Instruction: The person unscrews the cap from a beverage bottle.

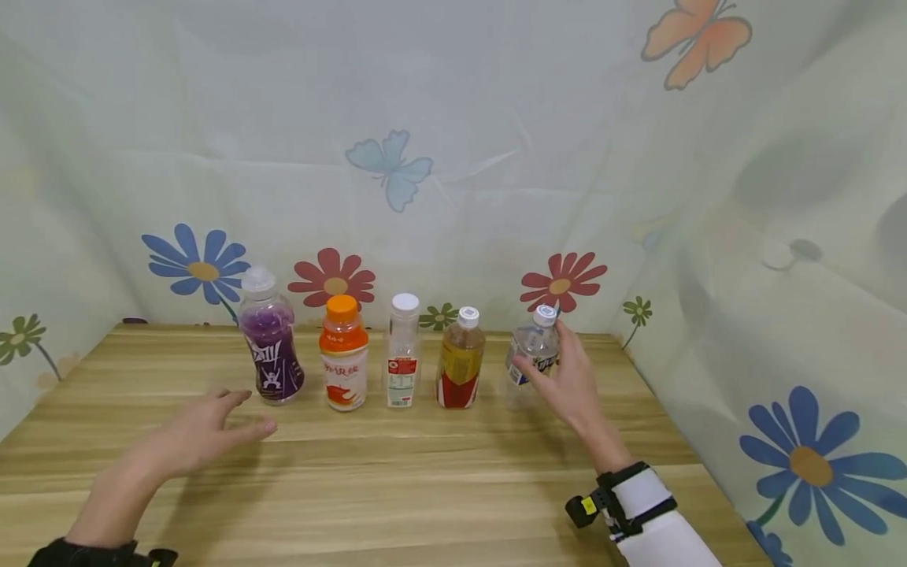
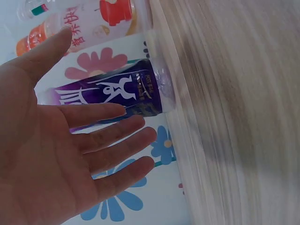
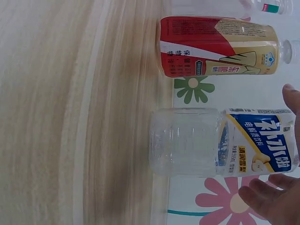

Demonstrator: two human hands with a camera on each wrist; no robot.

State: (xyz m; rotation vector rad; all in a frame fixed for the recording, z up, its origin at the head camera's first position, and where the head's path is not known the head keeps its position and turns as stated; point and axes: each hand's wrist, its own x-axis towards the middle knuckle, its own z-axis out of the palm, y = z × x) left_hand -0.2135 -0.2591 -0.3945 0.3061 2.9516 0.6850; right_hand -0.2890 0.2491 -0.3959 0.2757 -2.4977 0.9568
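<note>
In the head view my right hand [image 1: 572, 382] is at a clear bottle [image 1: 536, 344] with a white cap and a blue-and-white label, standing at the row's right end. The right wrist view shows the thumb [image 3: 291, 97] on one side of this bottle and the fingers [image 3: 267, 194] on the other, not closed round it. My left hand [image 1: 194, 433] hovers over the table, fingers extended and holding nothing. Nearest to it stands a purple drink bottle [image 1: 272, 346] with a clear domed cap; the left wrist view shows its dark label [image 2: 115, 91] beyond the fingers.
Between them stand an orange-capped milk drink bottle [image 1: 344, 354], a slim clear bottle [image 1: 402, 350] with a white cap, and an amber bottle [image 1: 460, 358] with a red-and-gold label. A flowered cloth [image 1: 453, 228] hangs behind the wooden table [image 1: 397, 488] and along its sides.
</note>
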